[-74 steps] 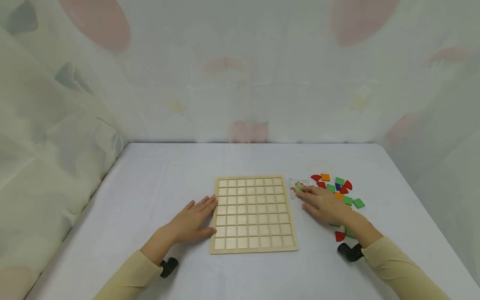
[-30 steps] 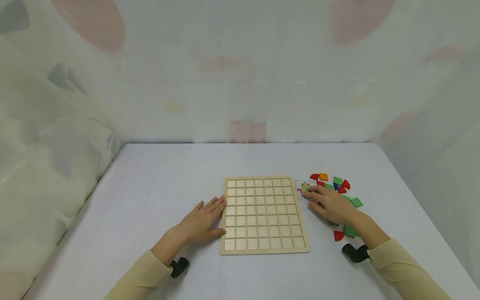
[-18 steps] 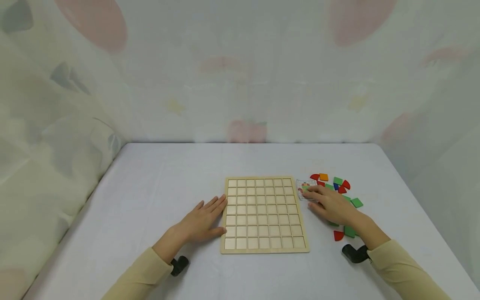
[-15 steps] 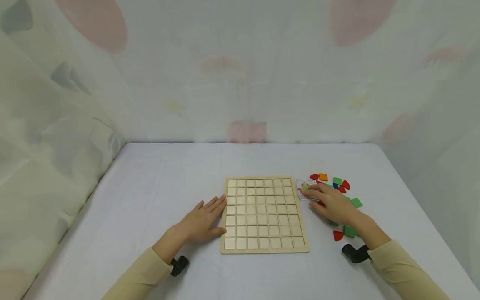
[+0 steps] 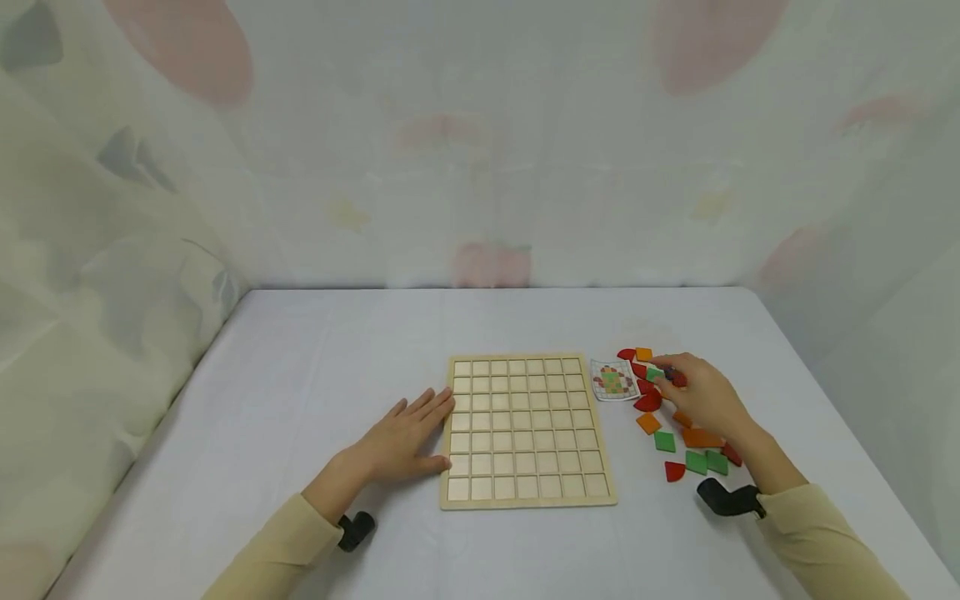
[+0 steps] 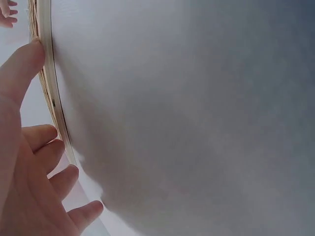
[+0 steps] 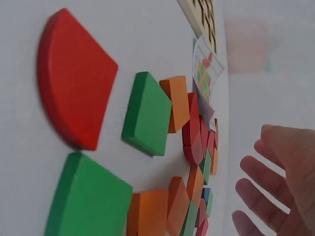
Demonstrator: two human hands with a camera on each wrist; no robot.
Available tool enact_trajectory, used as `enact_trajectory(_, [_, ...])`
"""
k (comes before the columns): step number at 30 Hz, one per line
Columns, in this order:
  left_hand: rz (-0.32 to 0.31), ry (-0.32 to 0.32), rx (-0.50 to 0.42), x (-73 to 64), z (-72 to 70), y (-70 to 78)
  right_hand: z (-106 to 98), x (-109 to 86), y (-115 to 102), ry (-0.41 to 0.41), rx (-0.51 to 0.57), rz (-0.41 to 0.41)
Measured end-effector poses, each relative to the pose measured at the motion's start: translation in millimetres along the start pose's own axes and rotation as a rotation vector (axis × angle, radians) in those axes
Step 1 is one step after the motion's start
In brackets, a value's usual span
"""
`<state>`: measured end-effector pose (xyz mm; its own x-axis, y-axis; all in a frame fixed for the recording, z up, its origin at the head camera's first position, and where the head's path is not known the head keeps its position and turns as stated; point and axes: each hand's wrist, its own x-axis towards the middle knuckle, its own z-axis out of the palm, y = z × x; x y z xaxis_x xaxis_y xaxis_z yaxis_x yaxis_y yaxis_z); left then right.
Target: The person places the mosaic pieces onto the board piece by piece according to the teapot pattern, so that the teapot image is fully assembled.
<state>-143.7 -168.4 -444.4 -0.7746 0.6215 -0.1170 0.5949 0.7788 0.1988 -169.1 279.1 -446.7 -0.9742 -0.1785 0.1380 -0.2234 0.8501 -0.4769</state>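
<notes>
A square wooden grid board (image 5: 528, 502) lies flat on the table, its compartments bare. My left hand (image 5: 401, 442) touches the board's left edge with fingers spread and fairly straight; the left wrist view shows thumb and fingertips against that edge. To the board's right lies a small printed pattern card (image 5: 615, 381), slightly curled. My right hand (image 5: 701, 392) hovers over the loose coloured pieces, fingers loosely bent and holding nothing. Close to its fingertips is a green square tile (image 5: 655, 374). Some pieces are hidden beneath this hand.
Several red quarter-circle pieces (image 5: 674, 472), orange tiles (image 5: 648, 423) and green tiles (image 5: 664, 442) lie scattered right of the card. A white cloth covers the table (image 5: 337, 333). Patterned curtains (image 5: 480, 150) stand behind and at the sides.
The board and card slid slightly right, my left hand moving along with the board. My right hand has since left the card and shifted right over the pieces, uncovering the card's pattern.
</notes>
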Motion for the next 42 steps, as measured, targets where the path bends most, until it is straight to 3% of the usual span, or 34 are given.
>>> enact_trajectory(7, [0.025,0.031,-0.019,1.3,-0.9,-2.1,-3,2.8,10,0.03,0.039,0.086])
enact_trajectory(22, [0.026,0.039,-0.052,2.2,-0.8,-5.4,-1,18.6,30,-0.074,-0.03,0.092])
enact_trajectory(42, [0.002,-0.012,-0.075,3.2,0.6,-4.6,-4,25.6,31,-0.128,-0.089,0.178])
